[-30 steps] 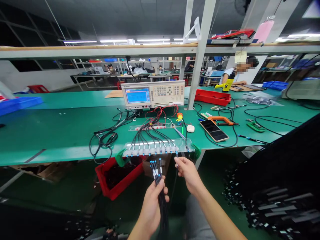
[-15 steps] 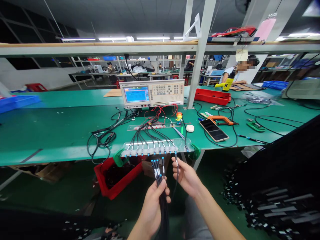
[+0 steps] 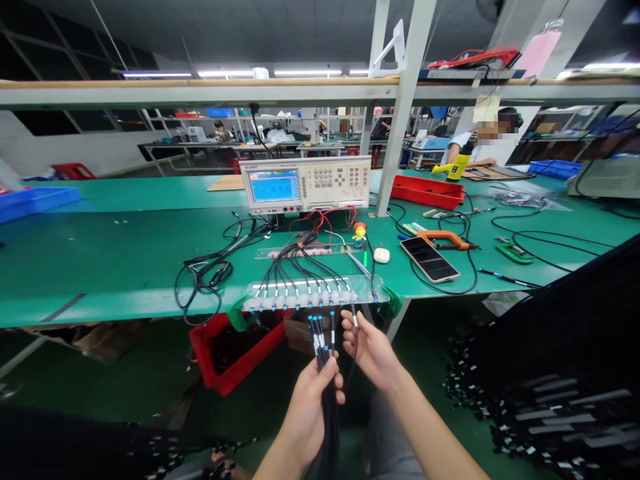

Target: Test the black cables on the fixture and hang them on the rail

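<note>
My left hand (image 3: 309, 412) grips a bundle of black cables (image 3: 324, 360) whose blue-and-white tips point up just below the bench edge. My right hand (image 3: 371, 348) pinches a single black cable (image 3: 355, 330) by its tip, right under the clear test fixture (image 3: 315, 292). That fixture is clamped at the bench's front edge with a row of sockets, several black leads running from it back to a beige tester (image 3: 306, 184) with a blue screen.
A red bin (image 3: 235, 350) of black cables sits under the green bench (image 3: 100, 260). A phone (image 3: 429, 259), an orange clamp (image 3: 443, 239) and loose wires lie to the right. A heap of black cables (image 3: 560, 393) fills the lower right. Another person (image 3: 480, 150) sits beyond.
Both hands have risen toward the fixture. The single cable's tip in my right hand now sits just below the sockets, and the bundle has come up beside it.
</note>
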